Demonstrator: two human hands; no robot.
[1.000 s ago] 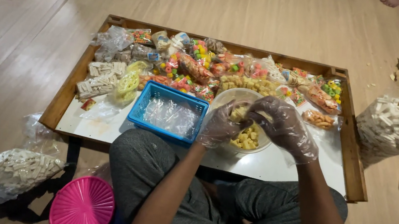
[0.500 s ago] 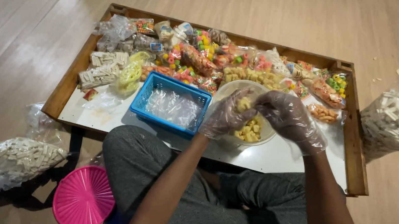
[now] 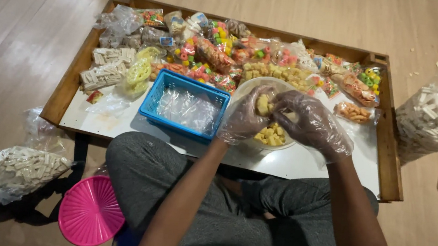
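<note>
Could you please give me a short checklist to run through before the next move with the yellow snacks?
1. Gloves on left hand and right hand: ok.
2. Yellow snacks held between both hands: ok.
3. Hands over the clear bowl: ok.
4. Blue basket beside the bowl, holding clear bags: ok.
5. Small bag open in the hands: cannot tell.

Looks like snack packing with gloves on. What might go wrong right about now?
The left hand and right hand work yellow snack pieces over a clear bowl that sits near the tray's front edge; a nudge might tip it. Pieces could also drop beside the blue basket.
</note>
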